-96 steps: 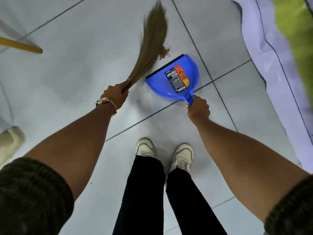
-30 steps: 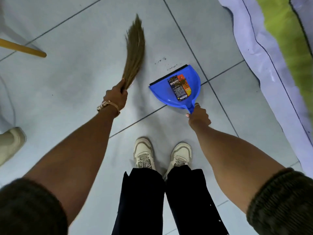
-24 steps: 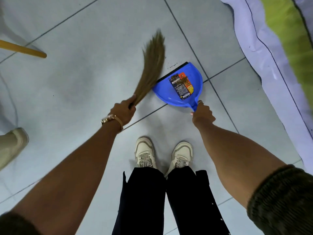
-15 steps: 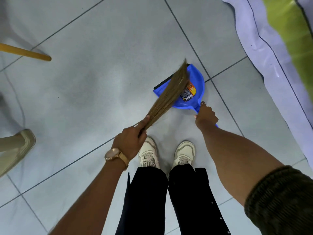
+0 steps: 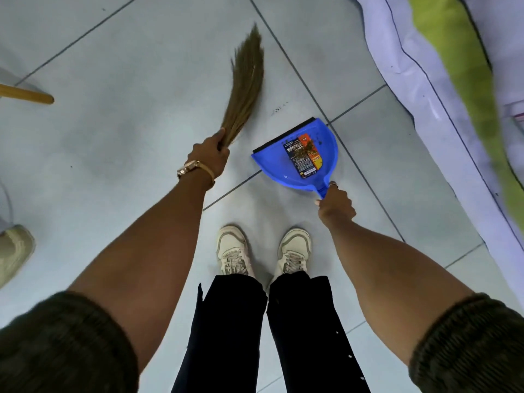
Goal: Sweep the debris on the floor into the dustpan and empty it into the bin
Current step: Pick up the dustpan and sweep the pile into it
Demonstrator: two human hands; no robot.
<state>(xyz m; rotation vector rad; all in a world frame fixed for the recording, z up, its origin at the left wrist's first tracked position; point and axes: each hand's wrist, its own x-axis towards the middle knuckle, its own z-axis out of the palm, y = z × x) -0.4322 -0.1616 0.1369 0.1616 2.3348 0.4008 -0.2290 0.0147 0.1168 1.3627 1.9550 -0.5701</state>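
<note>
My left hand (image 5: pixel 210 154) grips a short brown straw broom (image 5: pixel 246 80) by its base; the bristles point away from me and hang left of the dustpan. My right hand (image 5: pixel 336 204) holds the handle of a blue dustpan (image 5: pixel 276 157) that rests on the grey tile floor, its black lip facing away. Brown debris (image 5: pixel 304 147) lies inside the pan over its printed label. A few dark specks (image 5: pixel 279 107) remain on the tile just beyond the lip. No bin is in view.
A white and green cloth (image 5: pixel 442 89) covers the floor along the right side. A wooden stick end (image 5: pixel 28 95) juts in at the left, with another person's shoe (image 5: pixel 14 251) below it. My own shoes (image 5: pixel 235 251) stand behind the pan.
The broom swept across the pan toward me, then swung back out to the left and away. Debris that lay before the lip now sits inside the pan. The dustpan stayed nearly in place.
</note>
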